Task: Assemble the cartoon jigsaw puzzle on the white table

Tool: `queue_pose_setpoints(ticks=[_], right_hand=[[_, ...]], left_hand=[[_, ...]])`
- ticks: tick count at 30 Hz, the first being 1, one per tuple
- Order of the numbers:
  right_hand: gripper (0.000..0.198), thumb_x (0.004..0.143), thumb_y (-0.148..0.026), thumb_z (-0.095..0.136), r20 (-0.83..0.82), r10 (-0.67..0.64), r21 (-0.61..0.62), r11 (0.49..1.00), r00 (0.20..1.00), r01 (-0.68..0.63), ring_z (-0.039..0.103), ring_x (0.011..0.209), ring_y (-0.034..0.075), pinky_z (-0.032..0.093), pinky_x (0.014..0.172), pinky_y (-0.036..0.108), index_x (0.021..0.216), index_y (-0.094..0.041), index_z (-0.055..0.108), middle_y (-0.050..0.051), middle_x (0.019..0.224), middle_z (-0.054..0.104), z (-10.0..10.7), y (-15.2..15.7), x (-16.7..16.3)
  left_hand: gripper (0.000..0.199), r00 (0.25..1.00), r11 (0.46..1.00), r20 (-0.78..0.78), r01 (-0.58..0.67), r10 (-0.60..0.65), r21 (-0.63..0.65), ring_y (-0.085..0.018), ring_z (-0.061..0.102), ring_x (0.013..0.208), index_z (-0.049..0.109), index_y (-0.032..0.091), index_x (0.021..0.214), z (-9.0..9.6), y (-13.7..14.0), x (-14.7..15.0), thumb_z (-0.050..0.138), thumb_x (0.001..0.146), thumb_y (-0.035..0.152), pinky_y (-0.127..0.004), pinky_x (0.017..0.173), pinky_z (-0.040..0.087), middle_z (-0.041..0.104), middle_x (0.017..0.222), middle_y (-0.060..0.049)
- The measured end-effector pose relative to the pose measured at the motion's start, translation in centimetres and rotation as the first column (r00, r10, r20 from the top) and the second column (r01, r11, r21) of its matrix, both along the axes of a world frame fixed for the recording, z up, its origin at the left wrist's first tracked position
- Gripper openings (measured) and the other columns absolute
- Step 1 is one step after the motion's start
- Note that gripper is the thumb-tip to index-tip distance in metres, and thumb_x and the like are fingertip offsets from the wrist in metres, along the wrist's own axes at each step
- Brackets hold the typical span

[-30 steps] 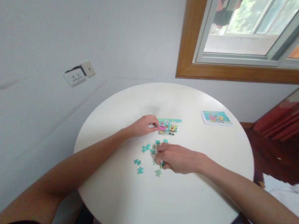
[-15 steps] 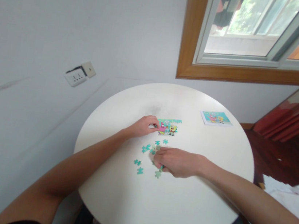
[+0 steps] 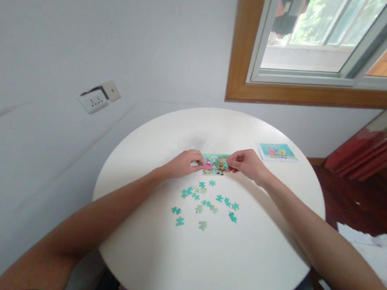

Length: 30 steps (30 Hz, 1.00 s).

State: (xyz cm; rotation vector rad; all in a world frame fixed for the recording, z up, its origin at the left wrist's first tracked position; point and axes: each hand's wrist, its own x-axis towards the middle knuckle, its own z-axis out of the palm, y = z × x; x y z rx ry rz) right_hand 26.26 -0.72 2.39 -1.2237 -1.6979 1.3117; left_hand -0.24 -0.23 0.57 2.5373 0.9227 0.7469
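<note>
A partly joined jigsaw puzzle (image 3: 215, 163) with cartoon figures lies flat near the middle of the round white table (image 3: 245, 266). At its left edge, my left hand (image 3: 191, 163) pinches the border between thumb and fingers. My right hand (image 3: 247, 165) has closed fingers at the puzzle's right edge, on a jigsaw piece mostly hidden by the fingertips. Several loose teal and pale green pieces lie scattered on the near side, among them a teal piece (image 3: 233, 217) at the right and a pale green piece (image 3: 202, 225) closest to me.
A picture card (image 3: 277, 152) with similar cartoon figures lies at the table's far right. Behind the table are a white wall with a socket (image 3: 94, 100) and a wood-framed window (image 3: 236, 91). White paper or cloth (image 3: 371, 254) is to the right, beyond the table edge.
My right hand has moved up from the loose pieces to the puzzle's right edge, uncovering several pieces. My left hand stays at the puzzle's left edge. The view has shifted slightly.
</note>
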Motion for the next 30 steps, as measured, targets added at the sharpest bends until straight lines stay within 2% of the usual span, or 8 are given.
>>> queue_pose_setpoints(ticks=[2, 5, 9, 13, 22, 30], right_hand=[[0.006, 0.071, -0.019, 0.069, 0.020, -0.070, -0.013, 0.997, 0.997, 0.070, 0.060, 0.057, 0.012, 0.048, 0.056, 0.024, 0.070, -0.013, 0.068, 0.006, 0.064, 0.069, -0.6, 1.0, 0.8], [0.002, 0.067, -0.015, 0.070, 0.079, -0.121, 0.042, 0.992, 0.990, 0.118, 0.055, 0.053, 0.010, 0.041, 0.050, 0.021, 0.067, -0.013, 0.070, 0.003, 0.059, 0.066, -1.3, 2.0, 1.5], [0.004, 0.067, -0.013, 0.068, 0.144, -0.111, 0.087, 0.991, 0.983, 0.099, 0.051, 0.049, 0.009, 0.039, 0.049, 0.021, 0.062, -0.013, 0.069, 0.000, 0.051, 0.061, -2.4, 2.7, 1.6], [0.006, 0.068, -0.015, 0.067, 0.216, -0.103, 0.114, 0.990, 0.971, 0.080, 0.053, 0.050, 0.011, 0.041, 0.050, 0.021, 0.063, -0.013, 0.069, 0.001, 0.054, 0.064, -3.2, 2.8, 1.5], [0.010, 0.069, -0.018, 0.067, 0.311, -0.090, 0.191, 0.981, 0.946, 0.031, 0.060, 0.060, 0.014, 0.045, 0.056, 0.022, 0.068, -0.012, 0.075, 0.005, 0.064, 0.071, -3.0, 2.5, 1.0], [0.010, 0.069, -0.017, 0.067, 0.434, -0.125, 0.242, 0.970, 0.892, 0.019, 0.060, 0.061, 0.015, 0.040, 0.055, 0.023, 0.069, -0.013, 0.076, 0.005, 0.063, 0.071, -2.6, 2.1, 0.7]], left_hand=[[0.011, 1.000, 1.000, -0.003, 0.002, -0.002, -0.004, -0.015, 0.060, 0.084, 0.070, 0.018, 0.087, 0.0, 0.0, 0.0, 0.061, 0.090, 0.024, -0.026, 0.077, 0.045, 0.068, 0.088, -0.004], [0.012, 1.000, 1.000, -0.008, 0.000, 0.000, -0.013, -0.015, 0.060, 0.084, 0.070, 0.019, 0.088, 0.0, 0.0, 0.0, 0.061, 0.090, 0.026, -0.026, 0.078, 0.045, 0.068, 0.088, -0.004], [0.013, 1.000, 1.000, -0.014, -0.005, 0.004, -0.030, -0.015, 0.060, 0.085, 0.070, 0.019, 0.088, 0.1, 0.0, 0.1, 0.060, 0.091, 0.027, -0.026, 0.078, 0.046, 0.068, 0.088, -0.004], [0.015, 1.000, 0.999, -0.012, -0.015, 0.015, -0.043, -0.015, 0.060, 0.084, 0.071, 0.019, 0.087, 0.3, -0.2, 0.3, 0.060, 0.091, 0.029, -0.026, 0.078, 0.046, 0.067, 0.087, -0.004], [0.020, 1.000, 0.999, -0.023, -0.006, 0.005, -0.048, -0.016, 0.060, 0.086, 0.071, 0.019, 0.089, 0.0, -0.1, 0.1, 0.059, 0.092, 0.034, -0.028, 0.081, 0.046, 0.067, 0.091, -0.005], [0.017, 1.000, 0.999, -0.028, 0.006, -0.007, -0.041, -0.016, 0.060, 0.087, 0.071, 0.020, 0.090, -0.1, 0.0, 0.1, 0.060, 0.091, 0.032, -0.027, 0.081, 0.045, 0.068, 0.091, -0.004]])
